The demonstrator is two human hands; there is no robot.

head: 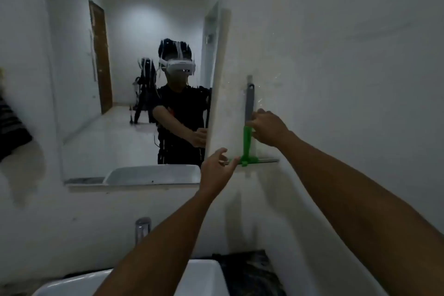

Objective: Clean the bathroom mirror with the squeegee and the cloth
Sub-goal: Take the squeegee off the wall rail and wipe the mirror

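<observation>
The bathroom mirror [134, 31] hangs on the white wall, with wet streaks running down its middle. To its right a squeegee [247, 144] stands upright against the wall, grey upper handle, green lower handle, blade at the bottom. My right hand [268, 128] has its fingers closed on the handle where grey meets green. My left hand [217, 167] is open with fingers apart, its fingertips at the left end of the blade. A dark crumpled cloth-like thing [247, 271] lies beside the sink; I cannot tell what it is.
A white sink [204, 276] sits below with a chrome tap [143, 228] behind it. A dark striped fabric [10, 130] hangs at the left edge. A narrow ledge [120, 186] runs under the mirror. The wall to the right is bare.
</observation>
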